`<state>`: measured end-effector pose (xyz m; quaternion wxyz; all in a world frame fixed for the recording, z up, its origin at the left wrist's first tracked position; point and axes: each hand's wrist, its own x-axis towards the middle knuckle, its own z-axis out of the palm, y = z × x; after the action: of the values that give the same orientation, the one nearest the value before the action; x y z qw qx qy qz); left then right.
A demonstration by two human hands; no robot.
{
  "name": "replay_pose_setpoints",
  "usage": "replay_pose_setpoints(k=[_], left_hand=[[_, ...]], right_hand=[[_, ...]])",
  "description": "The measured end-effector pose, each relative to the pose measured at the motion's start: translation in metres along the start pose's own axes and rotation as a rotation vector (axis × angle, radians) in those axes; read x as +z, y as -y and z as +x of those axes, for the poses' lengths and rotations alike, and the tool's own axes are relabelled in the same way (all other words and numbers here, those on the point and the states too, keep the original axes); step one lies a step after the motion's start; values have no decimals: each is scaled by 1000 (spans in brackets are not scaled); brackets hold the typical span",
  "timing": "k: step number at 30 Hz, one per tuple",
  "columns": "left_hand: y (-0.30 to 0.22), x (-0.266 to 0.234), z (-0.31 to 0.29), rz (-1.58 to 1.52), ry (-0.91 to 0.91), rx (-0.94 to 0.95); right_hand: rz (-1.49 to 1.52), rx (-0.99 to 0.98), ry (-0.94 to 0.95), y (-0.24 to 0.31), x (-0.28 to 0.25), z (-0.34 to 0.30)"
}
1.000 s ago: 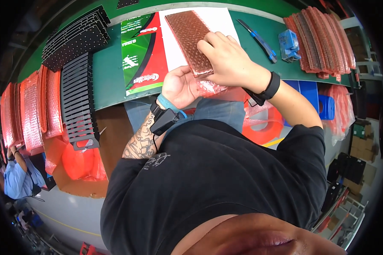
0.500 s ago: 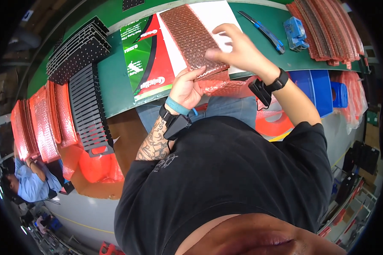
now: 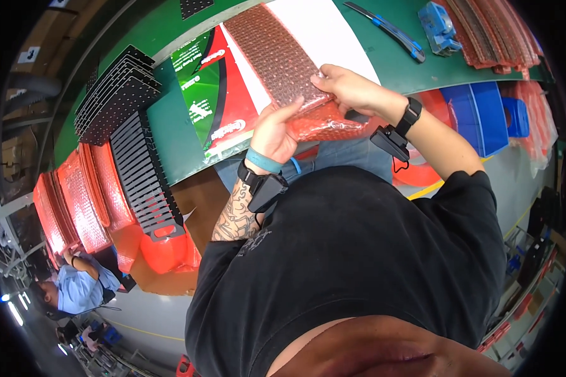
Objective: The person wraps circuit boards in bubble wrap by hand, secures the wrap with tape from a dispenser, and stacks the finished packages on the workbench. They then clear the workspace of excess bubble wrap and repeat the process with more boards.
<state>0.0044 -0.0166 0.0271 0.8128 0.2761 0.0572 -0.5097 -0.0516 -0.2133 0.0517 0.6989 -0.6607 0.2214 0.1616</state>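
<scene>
A long red bubble-wrap bag (image 3: 273, 53) lies slanted on the table, its far part over a white sheet (image 3: 324, 28). Something dark and flat seems to be inside it. My left hand (image 3: 277, 133) grips the bag's near left corner, thumb on top and fingers beneath. At the near right corner, my right hand (image 3: 353, 93) pinches the bag's edge between thumb and fingers. The crumpled near end of the wrap (image 3: 327, 122) hangs between my hands, over the table edge. Left of the bag lies a green and red printed sheet (image 3: 217, 94).
A blue utility knife (image 3: 387, 30) and a blue tape dispenser (image 3: 439, 28) lie right, beside stacked bubble-wrap bags (image 3: 490, 31). Black perforated panels (image 3: 116, 94) and a slotted black panel (image 3: 141, 169) stand left. Blue bins (image 3: 478, 116) are below right. A co-worker (image 3: 85, 286) is far left.
My right hand has come down from above the bag, fingers apart before, and now pinches its near right corner. My left hand keeps its hold. The whole view has shifted slightly.
</scene>
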Motion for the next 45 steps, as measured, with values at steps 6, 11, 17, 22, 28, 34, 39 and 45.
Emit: replay_pose_setpoints(k=[6, 11, 17, 22, 28, 34, 39, 45], left_hand=[[2, -3, -4, 53, -23, 124], [-7, -14, -20, 39, -68, 138], [-12, -19, -25, 45, -99, 84], [-14, -18, -31, -1, -152, 155], [-12, -30, -26, -21, -215, 249], [-9, -20, -28, -64, -145, 231], [-4, -30, -21, -101, -98, 280], [1, -22, -20, -49, -71, 326]], right_hand=[[-299, -34, 122, 29, -20, 8], [-668, -314, -24, 134, -47, 140], [-975, -350, -541, 201, -4, 350], [-1079, -250, -625, 207, 16, 401], [114, -420, -246, 237, 1, 358], [199, -528, 124, 183, -38, 136], [142, -453, -257, 66, 10, 52], [151, -472, -219, 28, 47, 42]])
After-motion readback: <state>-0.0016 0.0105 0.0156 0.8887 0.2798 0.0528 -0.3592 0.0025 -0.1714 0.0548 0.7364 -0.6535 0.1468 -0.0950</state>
